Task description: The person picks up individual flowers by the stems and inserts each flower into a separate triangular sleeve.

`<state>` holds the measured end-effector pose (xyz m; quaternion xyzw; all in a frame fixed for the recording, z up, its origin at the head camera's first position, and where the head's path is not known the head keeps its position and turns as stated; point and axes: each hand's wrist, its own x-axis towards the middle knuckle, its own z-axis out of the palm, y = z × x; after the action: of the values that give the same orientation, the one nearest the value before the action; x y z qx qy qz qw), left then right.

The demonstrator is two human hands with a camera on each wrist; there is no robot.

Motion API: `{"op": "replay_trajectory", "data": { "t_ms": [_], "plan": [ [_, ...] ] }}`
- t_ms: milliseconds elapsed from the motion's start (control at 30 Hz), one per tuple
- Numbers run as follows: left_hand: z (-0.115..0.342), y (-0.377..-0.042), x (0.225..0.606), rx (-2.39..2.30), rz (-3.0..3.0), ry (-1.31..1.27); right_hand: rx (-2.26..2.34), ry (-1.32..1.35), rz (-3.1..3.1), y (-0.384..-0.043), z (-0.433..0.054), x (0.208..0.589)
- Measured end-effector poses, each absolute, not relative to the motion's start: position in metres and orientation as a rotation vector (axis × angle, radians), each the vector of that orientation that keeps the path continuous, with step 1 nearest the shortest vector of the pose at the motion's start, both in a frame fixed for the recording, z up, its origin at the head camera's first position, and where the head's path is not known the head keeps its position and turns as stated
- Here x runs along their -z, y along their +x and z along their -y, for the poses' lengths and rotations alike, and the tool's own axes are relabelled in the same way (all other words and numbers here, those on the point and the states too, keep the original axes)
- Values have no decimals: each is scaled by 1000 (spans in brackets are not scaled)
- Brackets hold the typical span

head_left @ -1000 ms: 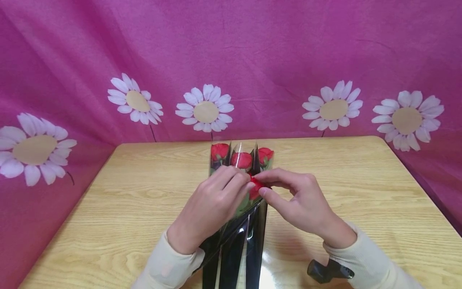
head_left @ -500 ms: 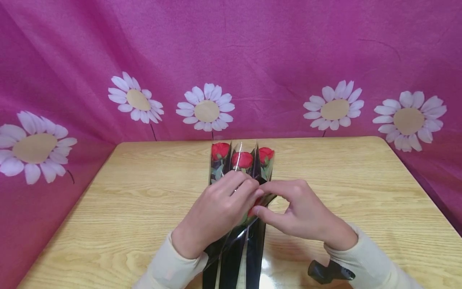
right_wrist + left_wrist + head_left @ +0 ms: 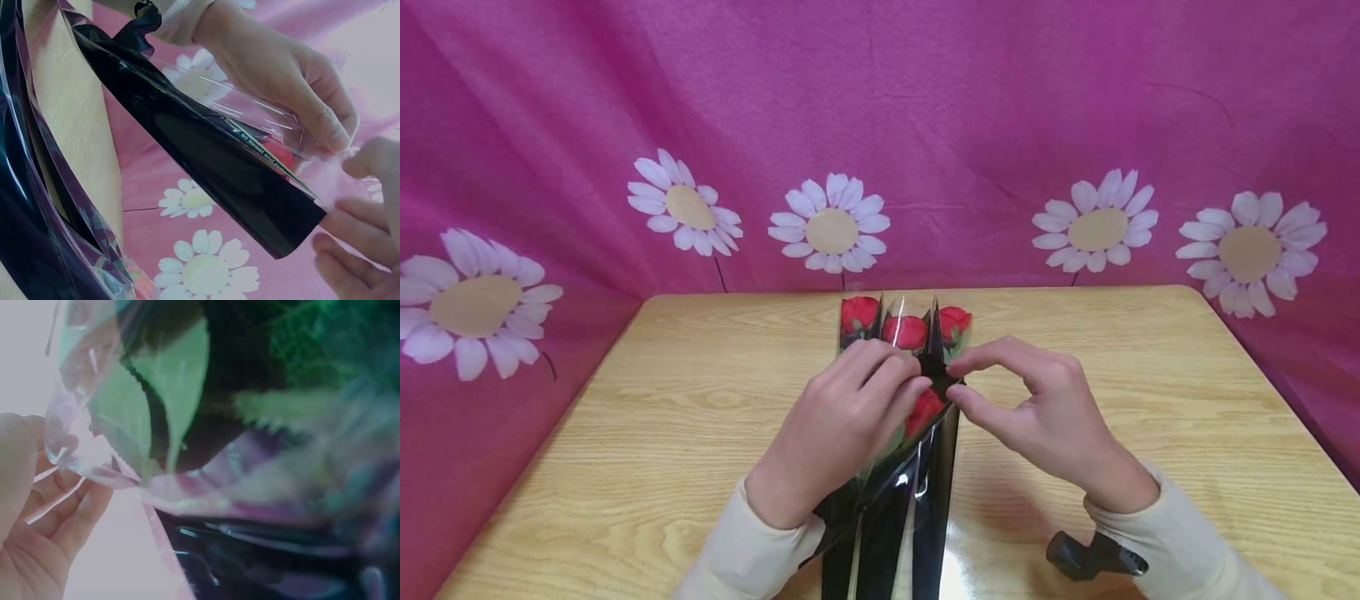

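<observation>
Between the hands a rose (image 3: 922, 412) stands inside a tilted flower sleeve (image 3: 917, 454), black with a clear front. My left hand (image 3: 838, 425) pinches the clear front near the sleeve's mouth, as the right wrist view also shows. At the right corner of the mouth is my right hand (image 3: 1037, 408). Its fingers (image 3: 350, 215) touch the black edge, and the thumb stands apart from them. Green leaves (image 3: 169, 381) press close behind clear film in the left wrist view. Printed lettering runs along the sleeve's side. The left hand hides part of the rose.
Three wrapped roses lie side by side underneath: one left (image 3: 859, 314), one middle (image 3: 905, 332) and one right (image 3: 955, 321). They rest on a wooden table (image 3: 700, 400). A pink cloth (image 3: 925, 125) printed with daisies hangs behind. A black wrist device (image 3: 1093, 557) sits on the right sleeve.
Both hands first moved nearer and closed the gap over the rose. Now they stand farther apart, the right hand shifted right, and the sleeve's mouth and the rose show again.
</observation>
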<state>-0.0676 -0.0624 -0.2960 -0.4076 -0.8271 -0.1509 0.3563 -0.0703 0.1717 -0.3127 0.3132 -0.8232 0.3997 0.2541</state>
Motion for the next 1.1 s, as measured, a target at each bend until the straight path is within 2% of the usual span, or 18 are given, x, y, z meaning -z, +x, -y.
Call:
{"op": "replay_trajectory", "data": {
  "t_ms": [133,367,533,867,1100],
  "plan": [
    [65,-68,295,399,2163,-1020,-1100,741,2222,-70,-172,312],
    [69,-68,295,400,2185,-980,-1121,889,2489,-68,-166,315],
    [71,-68,294,408,2195,-944,-1198,749,2682,-71,-155,325],
    [67,-67,294,447,2169,-971,-1651,810,2773,-72,-133,353],
    [65,-66,295,457,2178,-974,-2022,629,2658,-73,-130,358]
  ]
}}
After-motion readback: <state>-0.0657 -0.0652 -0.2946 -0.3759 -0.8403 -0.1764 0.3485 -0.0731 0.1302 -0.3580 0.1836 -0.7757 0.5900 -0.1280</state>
